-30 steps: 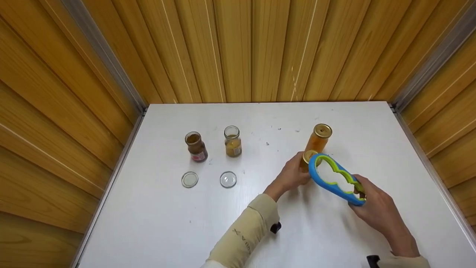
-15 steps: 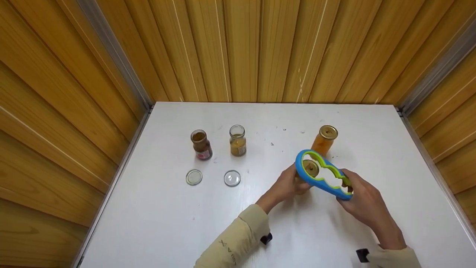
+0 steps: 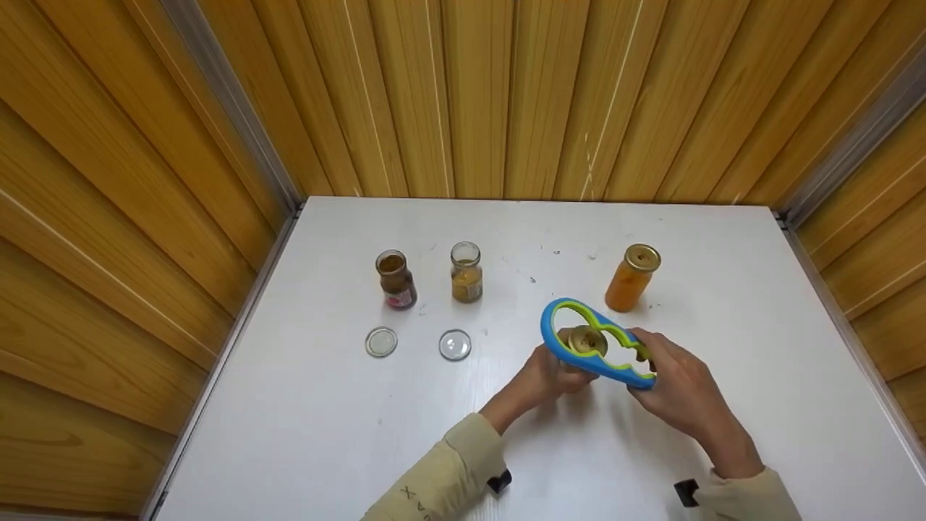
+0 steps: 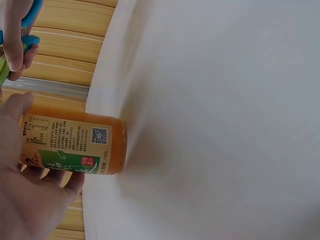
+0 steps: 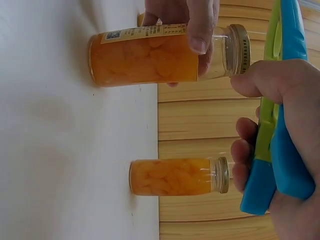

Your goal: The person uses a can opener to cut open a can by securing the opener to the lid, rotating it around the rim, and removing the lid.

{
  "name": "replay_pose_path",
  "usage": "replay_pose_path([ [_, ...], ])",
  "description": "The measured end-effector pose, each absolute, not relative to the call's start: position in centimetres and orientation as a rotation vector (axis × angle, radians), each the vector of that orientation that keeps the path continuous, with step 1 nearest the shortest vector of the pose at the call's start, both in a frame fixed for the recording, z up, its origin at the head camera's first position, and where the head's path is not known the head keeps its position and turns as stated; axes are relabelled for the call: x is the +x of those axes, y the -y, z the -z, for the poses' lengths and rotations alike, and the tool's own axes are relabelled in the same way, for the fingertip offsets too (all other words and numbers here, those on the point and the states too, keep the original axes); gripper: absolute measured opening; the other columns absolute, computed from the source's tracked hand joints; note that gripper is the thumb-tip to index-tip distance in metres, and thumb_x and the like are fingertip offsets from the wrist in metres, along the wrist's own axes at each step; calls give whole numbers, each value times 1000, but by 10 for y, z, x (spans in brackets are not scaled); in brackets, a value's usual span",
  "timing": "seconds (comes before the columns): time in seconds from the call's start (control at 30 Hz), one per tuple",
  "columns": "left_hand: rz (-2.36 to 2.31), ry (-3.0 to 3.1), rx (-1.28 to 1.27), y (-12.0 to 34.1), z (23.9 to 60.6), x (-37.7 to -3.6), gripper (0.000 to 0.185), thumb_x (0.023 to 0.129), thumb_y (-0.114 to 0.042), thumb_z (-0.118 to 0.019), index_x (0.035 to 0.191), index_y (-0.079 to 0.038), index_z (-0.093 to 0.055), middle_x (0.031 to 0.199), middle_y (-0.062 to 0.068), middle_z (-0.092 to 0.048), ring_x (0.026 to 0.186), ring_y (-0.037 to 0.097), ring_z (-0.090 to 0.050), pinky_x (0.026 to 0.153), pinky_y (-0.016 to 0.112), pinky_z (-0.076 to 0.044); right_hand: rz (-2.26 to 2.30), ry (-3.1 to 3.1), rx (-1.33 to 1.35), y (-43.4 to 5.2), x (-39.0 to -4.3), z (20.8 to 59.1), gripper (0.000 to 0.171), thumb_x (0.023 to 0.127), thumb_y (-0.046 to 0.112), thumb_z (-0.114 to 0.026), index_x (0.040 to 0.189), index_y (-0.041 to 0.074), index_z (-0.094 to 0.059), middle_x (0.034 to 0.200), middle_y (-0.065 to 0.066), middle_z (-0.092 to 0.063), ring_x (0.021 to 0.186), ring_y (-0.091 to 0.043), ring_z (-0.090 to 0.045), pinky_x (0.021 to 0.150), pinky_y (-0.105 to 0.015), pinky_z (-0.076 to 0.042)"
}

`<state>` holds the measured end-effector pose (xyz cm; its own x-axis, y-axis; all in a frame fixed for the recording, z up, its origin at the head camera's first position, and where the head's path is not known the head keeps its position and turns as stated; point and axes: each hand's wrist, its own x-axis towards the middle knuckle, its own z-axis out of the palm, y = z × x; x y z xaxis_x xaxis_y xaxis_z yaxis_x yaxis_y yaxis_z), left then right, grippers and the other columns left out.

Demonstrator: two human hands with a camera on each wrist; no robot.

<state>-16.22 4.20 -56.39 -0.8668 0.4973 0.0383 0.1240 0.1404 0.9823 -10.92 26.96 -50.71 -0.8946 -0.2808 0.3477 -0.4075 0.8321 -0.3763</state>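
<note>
**Two jars standing uncapped, a third in hand**

We are counting four jars. The brown jar [image 3: 397, 284] and the yellow jar [image 3: 466, 281] are standing without lids toward the left of the tabletop [image 3: 311, 434], with a brown-side lid [image 3: 381, 341] and a yellow-side lid [image 3: 455, 345] lying in front of them. Two orange jars are still wearing lids, so we are judging the lid work half done. The far orange jar [image 3: 626, 289] is standing untouched at the right; the held jar [image 4: 75, 145] is upright, nearer the person.

The left hand [image 3: 551, 378] is wrapping fingers and thumb round the held jar's upper part. The right hand [image 3: 680, 383] is gripping the jar opener [image 3: 611, 370] by its narrow end, fingers curled. From the head view, the gold lid [image 3: 587, 341] is showing through the opener's gap; from the right wrist, we are seeing no firm seating. Whether the held jar is touching the tabletop, we are unable to tell.
</note>
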Motion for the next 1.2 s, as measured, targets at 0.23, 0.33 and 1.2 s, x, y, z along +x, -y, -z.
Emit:
replay_pose_path([
  [0.23,-1691,-2197,596,-35,561,-156,59,91,-25,-82,142,-25,-52,138,-17,-57,130,1,-50,112,33,-41,-671,2782,560,-259,-113,507,79,70,6,-93,139,3,-54,121,-13,-66,103,-30,-65,86,-52,-58],
  [0.33,-1663,-2207,587,-32,560,-152,60,91,-23,-83,142,-25,-51,138,-16,-56,129,1,-49,111,31,-41,-662,2796,567,-256,-113,508,80,70,7,-92,139,4,-54,121,-13,-66,103,-30,-65,86,-52,-58],
  [1.2,-1710,-2231,655,-14,565,-138,57,91,-20,-81,140,-26,-53,136,-16,-59,126,3,-52,109,30,-43,-435,2882,566,-221,-104,499,72,72,13,-91,135,2,-58,104,-12,-67,84,-23,-63,73,-41,-57],
])
